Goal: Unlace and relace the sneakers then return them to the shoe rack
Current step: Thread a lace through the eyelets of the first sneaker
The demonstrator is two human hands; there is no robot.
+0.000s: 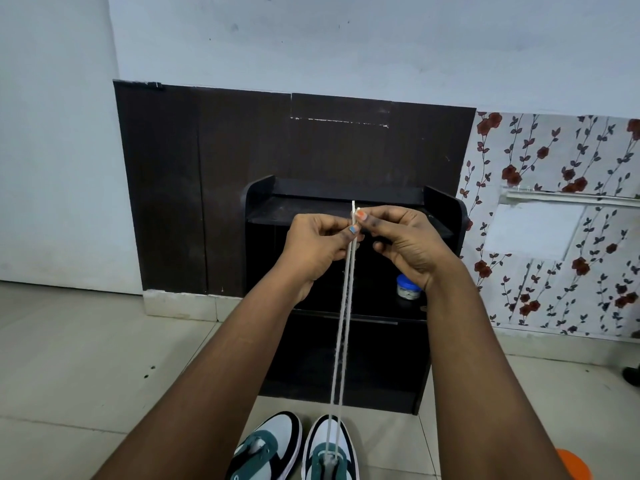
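Note:
Two white, black and green sneakers stand side by side on the floor at the bottom edge: the left sneaker (266,448) has no lace showing, the right sneaker (329,452) has a white lace (343,341) rising from it in two taut strands. My left hand (317,249) and my right hand (407,245) are raised in front of the black shoe rack (443,209). Both pinch the lace ends together near the top, and the tips stick up just above my fingers.
The rack stands against a dark wood wall panel (207,185). A small blue-lidded jar (408,287) sits on the rack's middle shelf. Floral wallpaper covers the wall at right. An orange object (573,465) lies at the bottom right on the tiled floor.

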